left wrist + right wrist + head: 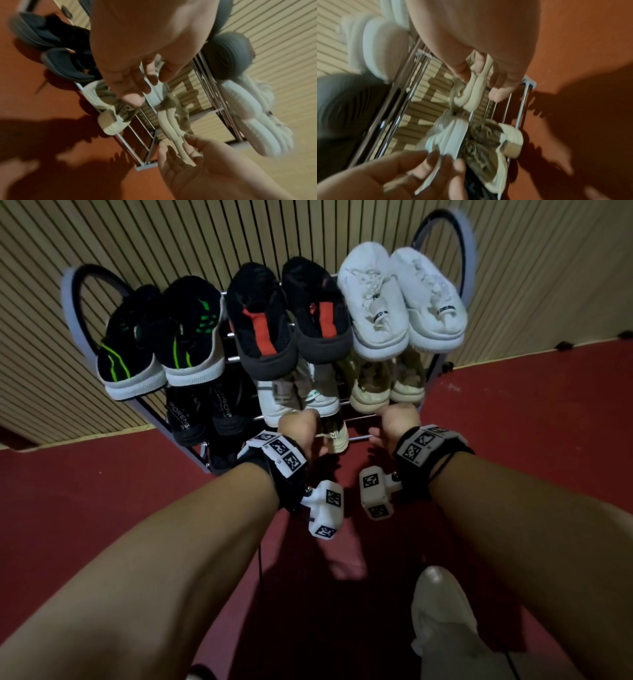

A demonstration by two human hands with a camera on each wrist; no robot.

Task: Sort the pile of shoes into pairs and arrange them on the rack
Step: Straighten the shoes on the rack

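Shoes being squared up on the lower shelf of the rack.
Left hand is seen relaxed at the white pair, right hand loose-fingered at the beige pair; nothing is gripped. Heels are best nudged level, pairs kept touching.

Materials and finish
Rack: shiny chrome metal rods. Black shoes: matt knit cloth, rubber soles. White shoes: fuzzy cloth. Floor: matt red. Wall: ribbed wood-look slats.
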